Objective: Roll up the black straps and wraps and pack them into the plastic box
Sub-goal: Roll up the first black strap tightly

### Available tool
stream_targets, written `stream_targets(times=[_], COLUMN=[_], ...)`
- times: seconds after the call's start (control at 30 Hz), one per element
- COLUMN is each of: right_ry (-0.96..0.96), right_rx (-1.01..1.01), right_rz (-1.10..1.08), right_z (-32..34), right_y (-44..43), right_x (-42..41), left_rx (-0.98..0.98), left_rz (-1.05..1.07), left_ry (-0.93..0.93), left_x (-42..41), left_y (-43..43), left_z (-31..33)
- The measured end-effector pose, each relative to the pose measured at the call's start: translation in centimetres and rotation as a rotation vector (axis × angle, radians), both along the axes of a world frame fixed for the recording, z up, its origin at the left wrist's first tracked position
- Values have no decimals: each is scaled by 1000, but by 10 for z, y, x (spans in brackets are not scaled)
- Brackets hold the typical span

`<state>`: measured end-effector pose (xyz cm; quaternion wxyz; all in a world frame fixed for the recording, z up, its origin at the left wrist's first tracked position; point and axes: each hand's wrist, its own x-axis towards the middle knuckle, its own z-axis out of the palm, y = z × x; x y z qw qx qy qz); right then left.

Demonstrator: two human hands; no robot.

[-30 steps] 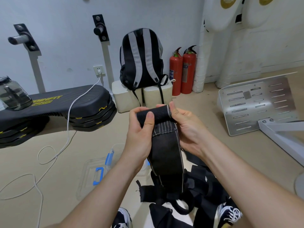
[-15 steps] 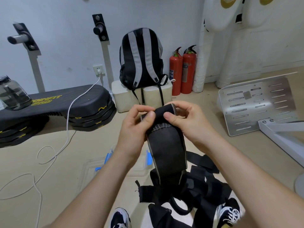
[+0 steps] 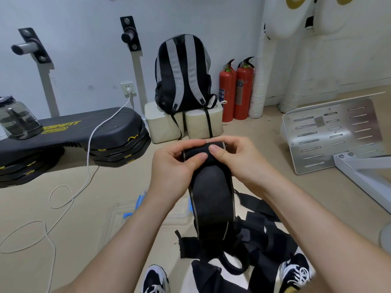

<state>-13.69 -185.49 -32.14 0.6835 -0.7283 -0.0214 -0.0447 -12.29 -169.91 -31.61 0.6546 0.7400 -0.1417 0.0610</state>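
A wide black wrap (image 3: 212, 199) with grey edging hangs down from both my hands at the middle of the view. Its top end is rolled into a short tube. My left hand (image 3: 175, 168) pinches the roll from the left, thumb on its front. My right hand (image 3: 234, 159) grips the roll from the right, thumb pressing its front. Under the hanging wrap lies a heap of black straps (image 3: 264, 237) on the floor. The clear plastic box (image 3: 124, 216) with blue clips sits on the floor below my left forearm, partly hidden by it.
Black stacked step platforms (image 3: 88, 136) with a dark jug (image 3: 19, 121) stand at the left, a white cable (image 3: 69, 199) trailing over the floor. A backpack (image 3: 184, 75) on white blocks and two red extinguishers (image 3: 237, 92) stand at the wall. A metal plate (image 3: 334, 134) lies right. My shoes (image 3: 156, 280) show below.
The roll at the wrap's top has grown and the striped part has been wound in. Both hands have turned over the roll, and the hanging length is shorter.
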Motion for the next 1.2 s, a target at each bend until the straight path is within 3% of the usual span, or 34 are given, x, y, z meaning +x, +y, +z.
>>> stream_targets(times=[0.17, 0.27, 0.43, 0.67, 0.8, 0.9, 1.07, 1.2], right_ry=[-132, -152, 170, 87, -8, 57, 142, 137], right_rx=[-53, -71, 109, 136, -69, -161, -184, 37], right_rz=[-76, -50, 143, 2, -80, -75, 112, 56], right_z=[5, 3, 8, 3, -1, 1, 1, -1], right_y=[-3, -1, 1, 1, 19, 26, 18, 12], right_x=[-1, -1, -4, -3, -8, -9, -5, -3], left_rx=[-95, -93, -81, -35, -102, -168, -74, -7], left_rz=[-204, -140, -11, -61, -68, -91, -37, -2], left_ry=[300, 238, 128, 107, 244, 288, 135, -13], left_x=[1, 3, 5, -1, -3, -6, -3, -1], left_y=[3, 4, 6, 0, -7, -9, -5, -4], left_z=[7, 8, 4, 1, -5, -10, -10, -5])
